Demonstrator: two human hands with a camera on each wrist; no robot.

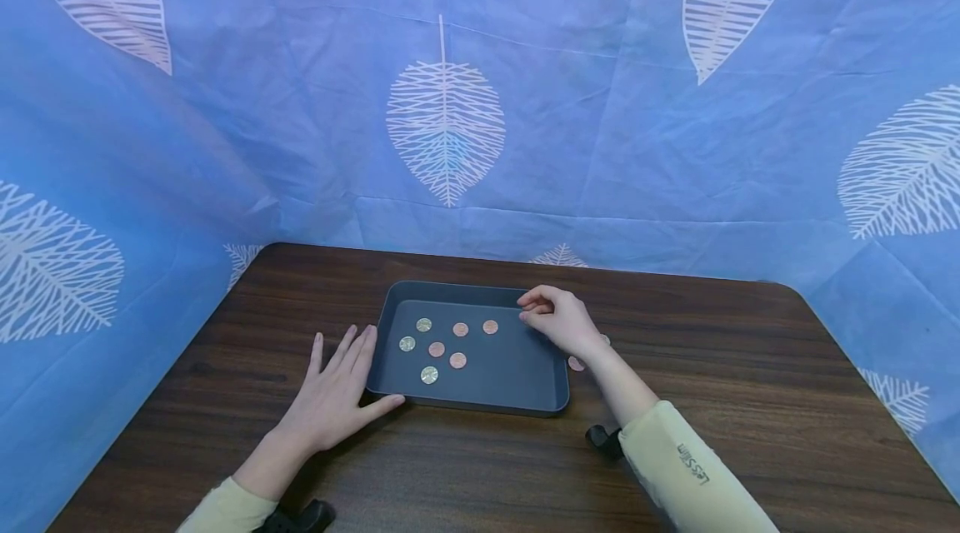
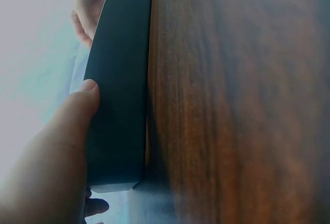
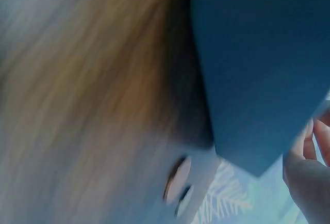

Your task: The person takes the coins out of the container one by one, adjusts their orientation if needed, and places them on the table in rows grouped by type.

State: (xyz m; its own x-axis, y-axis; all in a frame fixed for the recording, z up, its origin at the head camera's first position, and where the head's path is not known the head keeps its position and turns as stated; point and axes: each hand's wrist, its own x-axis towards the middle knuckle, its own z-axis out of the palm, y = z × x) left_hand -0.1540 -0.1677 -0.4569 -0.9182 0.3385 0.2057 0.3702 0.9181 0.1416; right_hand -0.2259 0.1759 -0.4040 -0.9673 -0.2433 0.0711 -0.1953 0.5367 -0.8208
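Observation:
A dark grey rectangular tray (image 1: pixel 495 391) lies on the table, holding several copper-coloured coins (image 1: pixel 457 360) and three paler, silvery ones (image 1: pixel 429 375). My left hand (image 1: pixel 333 400) spreads its straight fingers along the tray's left end; its thumb (image 2: pixel 85 97) touches the front wall in the left wrist view. Over the right part of the tray is my right hand (image 1: pixel 558 318), its fingers bent and thumb close to the index finger. I cannot tell whether a coin is between them. Beside the tray's right end lie a copper coin (image 1: pixel 576 363) and a pale coin (image 1: pixel 605 339) partly behind the right wrist.
The dark wood-grain table (image 1: pixel 712 366) reaches beyond the tray on all sides. Behind it and along both sides hangs a blue cloth (image 1: pixel 562 141) with white leaf prints. The right wrist view is blurred.

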